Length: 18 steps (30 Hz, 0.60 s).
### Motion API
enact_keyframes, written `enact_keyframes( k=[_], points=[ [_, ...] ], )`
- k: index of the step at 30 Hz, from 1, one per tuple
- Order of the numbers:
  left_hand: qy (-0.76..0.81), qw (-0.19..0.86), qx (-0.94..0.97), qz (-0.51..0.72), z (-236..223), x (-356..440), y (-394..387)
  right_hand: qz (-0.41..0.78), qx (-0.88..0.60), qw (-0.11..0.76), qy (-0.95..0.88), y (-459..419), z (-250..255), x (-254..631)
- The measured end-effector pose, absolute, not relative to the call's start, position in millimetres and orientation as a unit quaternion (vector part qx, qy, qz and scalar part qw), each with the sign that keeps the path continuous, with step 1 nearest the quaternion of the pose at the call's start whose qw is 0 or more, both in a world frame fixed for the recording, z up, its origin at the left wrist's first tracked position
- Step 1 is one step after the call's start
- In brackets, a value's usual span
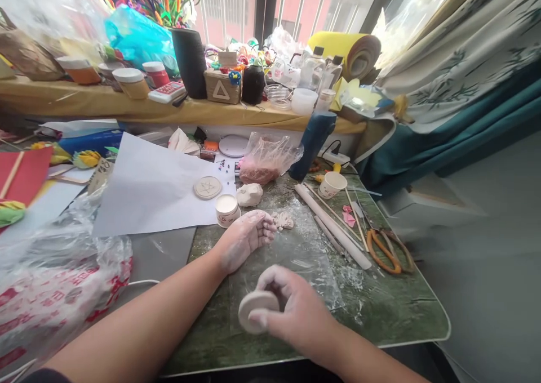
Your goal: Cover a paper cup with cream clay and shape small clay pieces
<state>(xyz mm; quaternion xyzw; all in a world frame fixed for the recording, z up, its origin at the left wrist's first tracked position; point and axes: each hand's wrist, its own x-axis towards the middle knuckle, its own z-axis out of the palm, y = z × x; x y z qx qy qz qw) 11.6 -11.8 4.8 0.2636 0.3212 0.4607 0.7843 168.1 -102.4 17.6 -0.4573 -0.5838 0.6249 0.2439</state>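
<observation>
My right hand [298, 310] pinches a round, flat clay disc [253, 311] between thumb and fingers, tilted above the near part of the table. Farther off, my left hand [249, 237] is turned on its side, palm inward, dusted with white, its fingers loosely bent around nothing. Crumbled clay scraps [284, 220] lie just beyond its fingertips. Behind its wrist stands a small tub [227, 209] with a pale top, and near that rests a lump of clay [249, 194]. Another clay disc [207, 187], with lines marked in it, lies on white paper [156, 188]. A clear plastic sheet [291, 259] covers the table under my hands.
To the right lie a rolling pin [333, 225], thin sticks and orange-handled scissors [384, 252]. A paper cup [332, 185] and a blue cylinder [313, 145] stand behind. Crumpled plastic bags [63, 281] fill the left. Jars and a black vase [189, 62] line the windowsill.
</observation>
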Motion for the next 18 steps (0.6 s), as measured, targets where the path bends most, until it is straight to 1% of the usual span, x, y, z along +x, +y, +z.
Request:
enact_keyframes(
  k=[2,3,4,5,7,8,9,11,14,16,18],
  points=[
    [0.272,0.831,0.24,0.421,7,11,-14,0.657,-0.465,0.33,-0.494,-88,23,170],
    [0.248,0.858,0.223,0.391,9,11,-16,0.647,-0.464,0.359,-0.488,-78,28,171],
    [0.229,0.88,0.205,0.363,11,11,-17,0.612,-0.468,0.38,-0.513,-67,32,173],
    [0.217,0.896,0.187,0.34,13,10,-17,0.55,-0.48,0.397,-0.556,-55,36,177],
    [0.205,0.91,0.159,0.325,17,7,-18,0.381,-0.514,0.432,-0.635,-29,39,187],
    [0.199,0.912,0.149,0.327,19,6,-19,0.303,-0.532,0.448,-0.651,-17,37,194],
    [0.192,0.915,0.144,0.325,21,5,-20,0.256,-0.543,0.459,-0.655,-6,32,200],
    [0.173,0.927,0.148,0.299,23,6,-23,0.229,-0.543,0.44,-0.678,12,18,208],
    [0.15,0.95,0.156,0.226,20,12,-31,0.231,-0.505,0.37,-0.745,27,-5,205],
    [0.157,0.958,0.148,0.187,14,18,-34,0.221,-0.488,0.337,-0.774,30,-15,195],
    [0.181,0.961,0.137,0.156,7,24,-34,0.178,-0.506,0.287,-0.794,31,-20,183]
  ],
)
